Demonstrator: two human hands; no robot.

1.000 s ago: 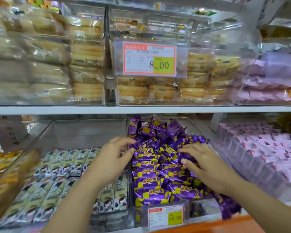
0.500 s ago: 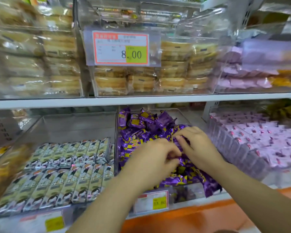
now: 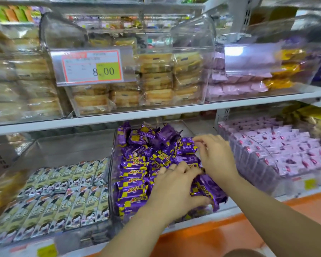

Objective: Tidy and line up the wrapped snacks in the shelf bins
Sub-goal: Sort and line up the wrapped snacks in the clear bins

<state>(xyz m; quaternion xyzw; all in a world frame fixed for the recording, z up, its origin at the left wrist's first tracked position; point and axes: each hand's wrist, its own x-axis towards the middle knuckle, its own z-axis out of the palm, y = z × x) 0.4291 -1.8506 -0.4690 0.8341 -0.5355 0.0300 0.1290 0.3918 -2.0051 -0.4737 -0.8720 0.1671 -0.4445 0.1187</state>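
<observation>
Purple snacks [image 3: 133,175], middle bin [image 3: 112,164]: your left hand [image 3: 176,190] grips bundle [image 3: 209,190] at 5 o'clock; right hand [image 3: 215,156], curled, touches pack [image 3: 185,147] at 2 o'clock, cannot tell if held.

Both hands are in the middle clear bin [image 3: 112,175], among the purple snacks [image 3: 133,176]. The left hand [image 3: 174,191] lies over the front packs, its fingers [image 3: 182,170] spread across their tops and the thumb curled beneath a few. The right hand [image 3: 216,157] is just behind it, its fingers [image 3: 202,141] curled at a pack in the loose heap (pinching or only touching, the blur hides). Left of the fingers, purple packs lie in a neat column. Further left are green-and-white packs [image 3: 63,199], and to the right are pink packs [image 3: 278,145]. Above hangs a price tag [image 3: 93,66] reading 8.00.
</observation>
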